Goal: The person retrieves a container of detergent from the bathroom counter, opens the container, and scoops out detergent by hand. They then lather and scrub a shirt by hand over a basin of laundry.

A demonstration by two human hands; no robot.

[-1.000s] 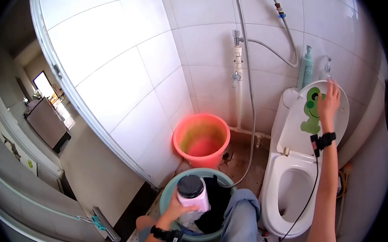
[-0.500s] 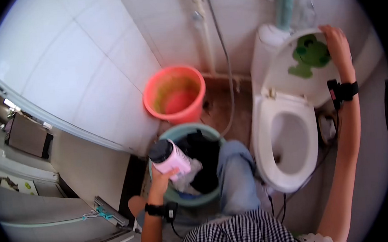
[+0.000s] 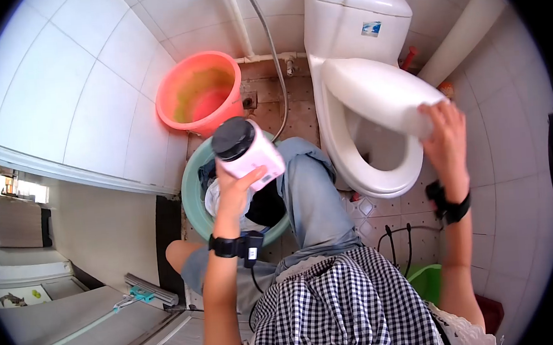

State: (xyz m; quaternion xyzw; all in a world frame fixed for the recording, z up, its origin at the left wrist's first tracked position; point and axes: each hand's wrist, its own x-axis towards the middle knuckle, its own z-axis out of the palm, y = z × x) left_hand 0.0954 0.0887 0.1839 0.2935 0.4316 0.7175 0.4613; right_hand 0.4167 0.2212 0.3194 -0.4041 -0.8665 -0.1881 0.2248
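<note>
Pink plastic shows on the wide jar [image 3: 259, 159] in the left hand [image 3: 234, 188], which is closed around its side, the thumb laid across the pink wall. The jar is tilted over the green tub [image 3: 194, 210], near the rim on the side of the bent denim knee [image 3: 306, 189], with its black screw cap [image 3: 232, 139] in place and turned towards the coral bucket [image 3: 212, 120]. Fingers bent, the right hand [image 3: 445, 134] grips the free edge of the white toilet lid [image 3: 373, 89], which slants partway raised above the toilet seat [image 3: 380, 184]; the seat is down, and part of the bowl shows beneath the lid. Black cloth [image 3: 266, 208] lies in the tub towards the knee, and white cloth [image 3: 213, 196] lies by the opposite rim. The bucket stands just beyond the tub on the tiled floor [image 3: 372, 212], by the floor's edge along the wall. A grey metal hose [image 3: 271, 44] hangs down between bucket and toilet. By the floor's doorway edge lies a mop head [image 3: 150, 291], and part of a bright green container [image 3: 425, 284] shows beside the right forearm. Each wrist wears a black strap [image 3: 227, 245].
</note>
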